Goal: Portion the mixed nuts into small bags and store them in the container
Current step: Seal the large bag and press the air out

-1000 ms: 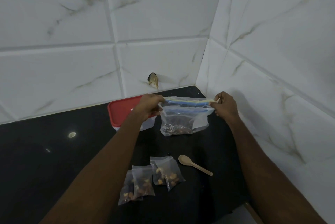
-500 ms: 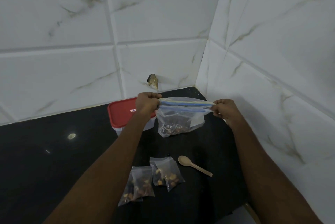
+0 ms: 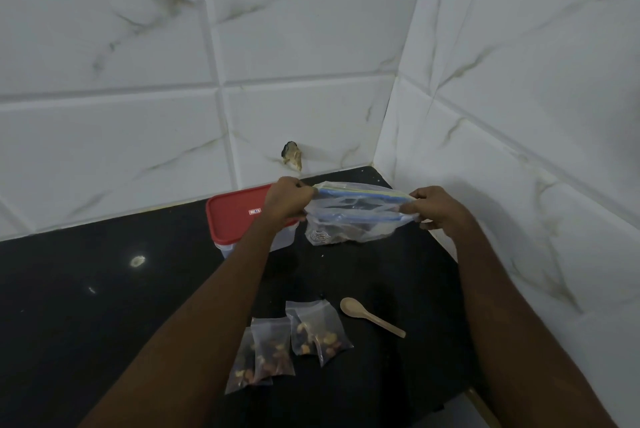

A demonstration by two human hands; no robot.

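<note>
Nearest to me, the filled small bags (image 3: 277,351) lie on the glossy black worktop (image 3: 104,323). They are thin clear plastic, and the wooden spoon (image 3: 370,316) is just beside them. Portioning looks mostly done, I think; storing is left. Further away, my left hand (image 3: 289,200) and right hand (image 3: 438,207) each pinch one end of the soft zip bag (image 3: 356,219). Behind it stands the container (image 3: 239,219), with its red lid on.

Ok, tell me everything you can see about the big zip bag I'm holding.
The large zip bag is clear, crinkled plastic with blue and yellow seal strips, its mouth open. Dark nuts lie in its bottom, which seems to rest on the black counter. The left hand and right hand pinch its top ends.
</note>
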